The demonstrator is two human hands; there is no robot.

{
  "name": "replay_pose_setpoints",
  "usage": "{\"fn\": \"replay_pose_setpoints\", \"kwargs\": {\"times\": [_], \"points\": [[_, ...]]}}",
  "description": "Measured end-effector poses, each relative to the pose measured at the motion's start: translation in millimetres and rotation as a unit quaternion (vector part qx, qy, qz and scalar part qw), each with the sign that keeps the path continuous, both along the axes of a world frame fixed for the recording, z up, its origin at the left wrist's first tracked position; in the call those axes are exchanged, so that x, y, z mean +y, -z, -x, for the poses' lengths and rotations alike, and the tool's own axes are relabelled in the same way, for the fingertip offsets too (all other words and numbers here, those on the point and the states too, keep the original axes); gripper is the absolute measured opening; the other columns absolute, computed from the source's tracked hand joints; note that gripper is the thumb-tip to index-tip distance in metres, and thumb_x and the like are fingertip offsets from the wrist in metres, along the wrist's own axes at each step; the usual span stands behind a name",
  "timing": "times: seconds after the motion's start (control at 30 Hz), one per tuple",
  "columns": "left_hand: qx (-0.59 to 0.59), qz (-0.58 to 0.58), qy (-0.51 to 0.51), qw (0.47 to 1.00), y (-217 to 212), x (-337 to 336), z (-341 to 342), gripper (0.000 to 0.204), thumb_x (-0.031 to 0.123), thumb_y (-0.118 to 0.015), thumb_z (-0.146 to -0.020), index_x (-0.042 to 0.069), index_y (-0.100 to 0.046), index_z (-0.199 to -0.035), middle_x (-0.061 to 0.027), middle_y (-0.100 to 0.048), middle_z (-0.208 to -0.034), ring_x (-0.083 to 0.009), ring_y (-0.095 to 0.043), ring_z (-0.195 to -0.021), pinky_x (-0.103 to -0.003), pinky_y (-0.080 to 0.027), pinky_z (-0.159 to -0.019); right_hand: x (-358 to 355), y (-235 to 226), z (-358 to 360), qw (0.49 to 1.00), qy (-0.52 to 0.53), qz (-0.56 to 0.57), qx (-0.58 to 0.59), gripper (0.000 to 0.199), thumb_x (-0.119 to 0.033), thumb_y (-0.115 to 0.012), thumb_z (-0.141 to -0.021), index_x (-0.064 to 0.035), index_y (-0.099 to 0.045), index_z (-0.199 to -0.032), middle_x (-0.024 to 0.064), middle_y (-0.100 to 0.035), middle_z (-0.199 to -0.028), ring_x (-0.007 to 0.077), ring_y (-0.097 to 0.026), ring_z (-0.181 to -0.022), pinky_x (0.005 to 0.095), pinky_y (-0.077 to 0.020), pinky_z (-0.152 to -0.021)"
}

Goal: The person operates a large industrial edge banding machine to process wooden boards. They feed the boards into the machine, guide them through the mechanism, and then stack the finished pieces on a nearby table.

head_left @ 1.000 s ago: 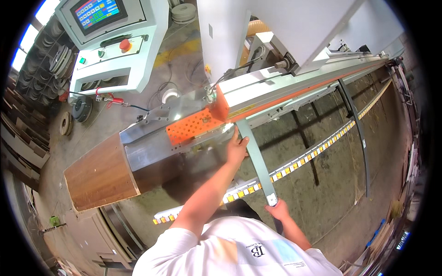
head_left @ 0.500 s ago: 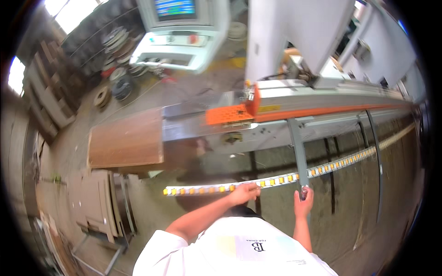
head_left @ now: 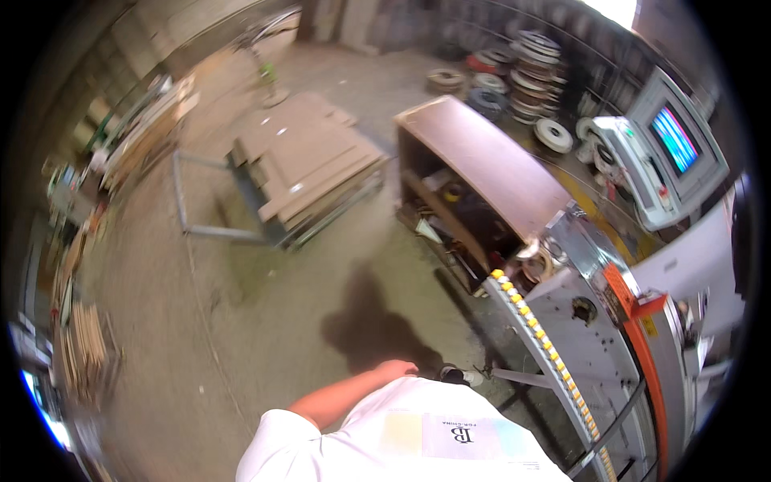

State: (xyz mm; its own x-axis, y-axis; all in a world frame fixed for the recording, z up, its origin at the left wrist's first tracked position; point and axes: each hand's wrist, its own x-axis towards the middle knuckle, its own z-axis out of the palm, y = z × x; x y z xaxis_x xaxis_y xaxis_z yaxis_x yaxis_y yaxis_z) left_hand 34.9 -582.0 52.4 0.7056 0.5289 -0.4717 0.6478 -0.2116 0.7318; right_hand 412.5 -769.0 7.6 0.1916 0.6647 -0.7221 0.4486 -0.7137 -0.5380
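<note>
My left hand (head_left: pixel 397 369) hangs in front of my white shirt, over the floor. Its fingers blur against the shirt edge, so whether it holds anything stays unclear. My right hand is out of sight. To the right of my body runs a white rail with yellow rollers (head_left: pixel 546 341), slanting from the wooden cabinet down past my right side. The left hand does not touch it.
An open brown wooden cabinet (head_left: pixel 490 149) stands ahead right. Beside the rail is a long machine with an orange edge (head_left: pixel 649 386) and a control console (head_left: pixel 662 149). Brown panels (head_left: pixel 309 161) lie on a metal-framed trolley. Reels (head_left: pixel 536 68) are stacked at the back.
My view has swung left, so the machine and roller rail now sit at the right. My left hand has come off the rail. The right hand, formerly at a grey support bar, has left view.
</note>
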Motion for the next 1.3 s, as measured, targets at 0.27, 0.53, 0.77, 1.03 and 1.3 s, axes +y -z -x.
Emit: {"fn": "replay_pose_setpoints", "kwargs": {"times": [0.27,0.53,0.77,1.03,1.3], "points": [[-0.066,0.111,-0.224,0.966,30,-74,171,0.044,0.039,-0.048,-0.107,0.012,-0.067,-0.136,-0.0141,-0.069,-0.134,-0.0333,-0.064,-0.125,-0.043,-0.048,-0.107,157,-21,96,0.981,-0.19,0.041,-0.019,0.039,-0.041,-0.068,-0.092,-0.0122,-0.073,-0.117,0.012,-0.077,-0.111,0.0283,-0.074,-0.102,0.0403,-0.0579,-0.088],[-0.18,0.097,-0.419,0.884,55,-80,240,0.037,0.036,-0.059,-0.099,0.011,-0.074,-0.122,-0.0159,-0.073,-0.124,-0.0293,-0.068,-0.113,-0.043,-0.05,-0.1,323,2,228,0.898,-0.429,0.072,-0.061,0.031,-0.037,-0.067,-0.091,-0.0155,-0.076,-0.111,0.0092,-0.077,-0.107,0.028,-0.074,-0.099,0.0409,-0.0584,-0.085],[-0.042,0.107,-0.57,0.814,34,-99,351,0.037,0.037,-0.057,-0.102,0.008,-0.073,-0.117,-0.0151,-0.075,-0.113,-0.029,-0.069,-0.104,-0.044,-0.052,-0.096,468,64,379,0.638,-0.754,0.009,-0.157,0.025,-0.034,-0.065,-0.09,-0.0183,-0.078,-0.106,0.0068,-0.078,-0.104,0.0276,-0.075,-0.097,0.0414,-0.0588,-0.083],[0.072,0.045,-0.779,0.621,20,-126,449,0.032,0.033,-0.051,-0.1,0.007,-0.07,-0.102,-0.0156,-0.071,-0.102,-0.0362,-0.067,-0.094,-0.048,-0.052,-0.081,636,23,675,0.576,-0.781,-0.226,-0.089,0.022,-0.032,-0.066,-0.089,-0.0164,-0.078,-0.081,0.0,-0.077,-0.081,0.0124,-0.073,-0.08,0.0334,-0.0533,-0.066],[0.037,0.082,-0.895,0.437,87,-150,463,0.037,0.036,-0.054,-0.098,0.013,-0.072,-0.121,-0.0179,-0.072,-0.121,-0.0366,-0.068,-0.113,-0.046,-0.052,-0.097,675,-34,999,0.709,-0.591,-0.376,0.078,0.036,-0.034,-0.062,-0.093,-0.0067,-0.064,-0.07,0.0031,-0.061,-0.063,0.0157,-0.06,-0.065,0.0375,-0.0462,-0.065]]}}
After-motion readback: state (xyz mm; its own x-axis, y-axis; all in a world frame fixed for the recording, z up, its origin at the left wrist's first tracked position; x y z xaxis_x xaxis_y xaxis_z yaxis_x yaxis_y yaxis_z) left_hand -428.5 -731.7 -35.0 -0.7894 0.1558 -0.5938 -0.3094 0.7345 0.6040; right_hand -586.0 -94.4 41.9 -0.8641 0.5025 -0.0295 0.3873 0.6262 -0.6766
